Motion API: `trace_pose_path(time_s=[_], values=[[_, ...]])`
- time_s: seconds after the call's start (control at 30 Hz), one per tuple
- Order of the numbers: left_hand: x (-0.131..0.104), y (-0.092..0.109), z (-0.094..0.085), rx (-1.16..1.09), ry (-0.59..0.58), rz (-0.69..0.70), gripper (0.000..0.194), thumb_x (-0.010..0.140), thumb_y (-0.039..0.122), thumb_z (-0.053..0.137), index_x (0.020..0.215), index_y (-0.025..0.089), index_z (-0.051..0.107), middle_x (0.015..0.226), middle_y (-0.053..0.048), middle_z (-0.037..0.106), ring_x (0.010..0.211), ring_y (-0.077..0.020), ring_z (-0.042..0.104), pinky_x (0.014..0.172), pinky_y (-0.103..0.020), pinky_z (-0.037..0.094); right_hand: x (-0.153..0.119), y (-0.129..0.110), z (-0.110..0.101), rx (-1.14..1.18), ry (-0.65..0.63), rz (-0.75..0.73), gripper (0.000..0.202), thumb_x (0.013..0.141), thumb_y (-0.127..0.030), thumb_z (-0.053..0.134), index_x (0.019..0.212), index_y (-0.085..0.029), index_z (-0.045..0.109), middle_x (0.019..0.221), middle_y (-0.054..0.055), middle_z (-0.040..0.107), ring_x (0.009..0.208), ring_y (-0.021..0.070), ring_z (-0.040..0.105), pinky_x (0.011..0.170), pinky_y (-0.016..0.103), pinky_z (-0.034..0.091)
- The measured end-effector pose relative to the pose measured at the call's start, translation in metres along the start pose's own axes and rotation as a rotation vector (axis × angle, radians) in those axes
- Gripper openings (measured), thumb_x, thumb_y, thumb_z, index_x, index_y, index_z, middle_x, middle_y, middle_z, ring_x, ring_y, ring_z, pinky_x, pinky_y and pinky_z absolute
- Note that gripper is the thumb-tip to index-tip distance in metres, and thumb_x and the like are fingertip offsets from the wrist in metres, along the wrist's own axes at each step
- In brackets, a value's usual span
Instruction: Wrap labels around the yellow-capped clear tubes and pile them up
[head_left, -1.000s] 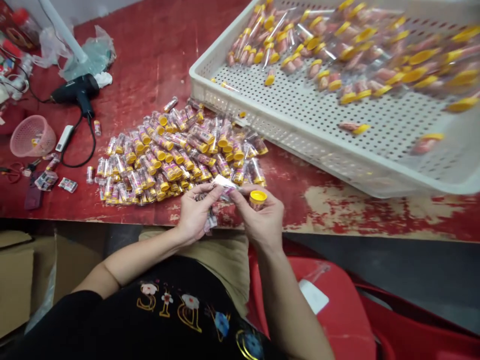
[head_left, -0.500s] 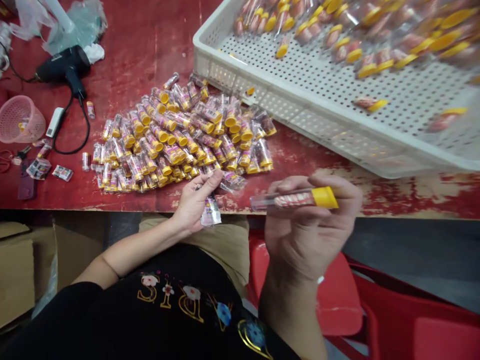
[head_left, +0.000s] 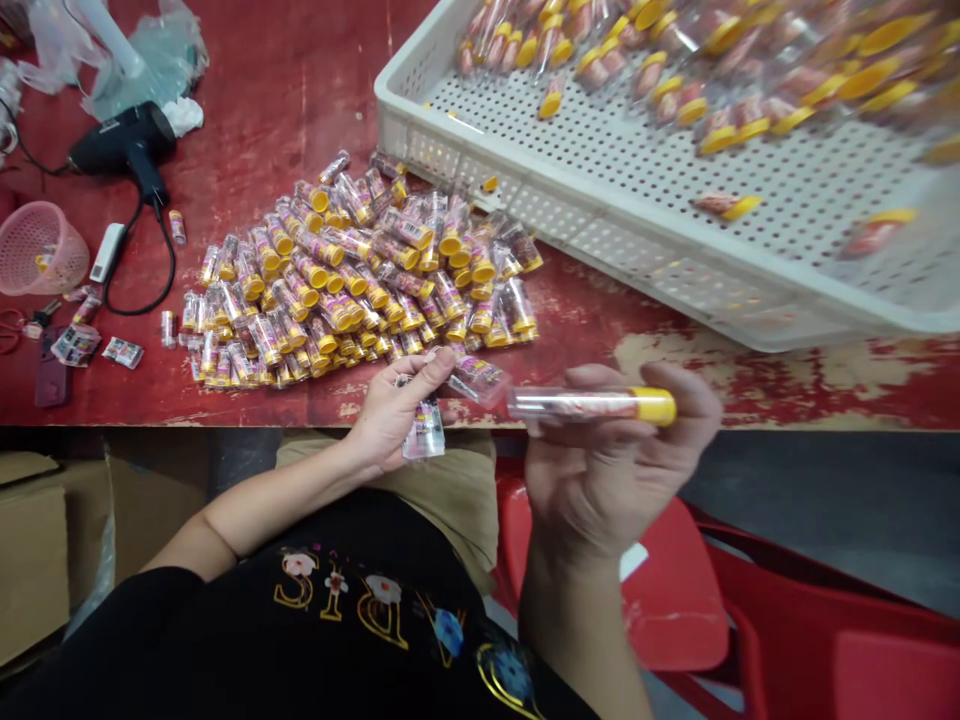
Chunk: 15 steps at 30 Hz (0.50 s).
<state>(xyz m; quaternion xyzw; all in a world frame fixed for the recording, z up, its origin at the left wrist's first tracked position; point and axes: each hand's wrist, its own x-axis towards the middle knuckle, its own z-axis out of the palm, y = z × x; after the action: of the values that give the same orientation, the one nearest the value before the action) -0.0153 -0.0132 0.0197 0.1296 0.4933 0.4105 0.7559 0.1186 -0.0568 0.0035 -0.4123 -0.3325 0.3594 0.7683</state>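
Observation:
My left hand is closed on printed plastic sleeves at the table's front edge. One sleeve sticks out to the right from between thumb and fingers, and others hang below the palm. My right hand grips a clear tube with a yellow cap, held level with its cap to the right. The tube's clear end is close to the sleeve's open-looking end; whether they touch I cannot tell. Behind my left hand lies a heap of labelled tubes with yellow caps.
A white perforated tray holding capped tubes fills the back right. At the left are a black heat gun with its cord, a pink basket, a purple phone-like object and loose packets. Red chairs stand below the table edge.
The tube in my right hand has turned nearer level, its clear end closer to the sleeve. The sleeve in my left hand now points out more plainly. The view has shifted slightly.

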Motion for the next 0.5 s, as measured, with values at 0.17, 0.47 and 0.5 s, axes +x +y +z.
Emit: trace_pose_path(time_s=[0.17,0.47,0.5], values=[[-0.001,0.0,0.0,0.022,0.01,-0.029,0.033,0.073,0.037,0.09,0.086,0.014,0.071,0.082,0.002,0.068,0.063,-0.0077,0.06,0.057,-0.022,0.054,-0.004,0.009,-0.004,-0.202,0.0,-0.141,0.029,0.09,-0.034,0.077,0.118,-0.032,0.071,0.104,0.003,0.075,0.076,0.0137,0.068,0.061,0.026,0.056],[-0.002,0.004,-0.004,0.003,-0.019,0.018,0.044,0.07,0.047,0.092,0.089,0.014,0.07,0.08,0.002,0.068,0.062,-0.0086,0.062,0.058,-0.022,0.057,-0.019,0.005,-0.023,-0.476,-0.117,-0.176,0.022,0.097,-0.027,0.063,0.115,-0.027,0.077,0.108,0.007,0.075,0.101,0.0237,0.072,0.09,0.047,0.06],[-0.002,0.004,-0.004,0.009,-0.027,0.031,0.047,0.067,0.048,0.093,0.09,0.015,0.07,0.082,0.001,0.07,0.065,-0.0103,0.065,0.06,-0.023,0.058,-0.02,0.004,-0.025,-0.49,-0.143,-0.17,0.024,0.095,-0.021,0.066,0.114,-0.027,0.078,0.107,0.007,0.076,0.1,0.0225,0.072,0.086,0.043,0.06]])
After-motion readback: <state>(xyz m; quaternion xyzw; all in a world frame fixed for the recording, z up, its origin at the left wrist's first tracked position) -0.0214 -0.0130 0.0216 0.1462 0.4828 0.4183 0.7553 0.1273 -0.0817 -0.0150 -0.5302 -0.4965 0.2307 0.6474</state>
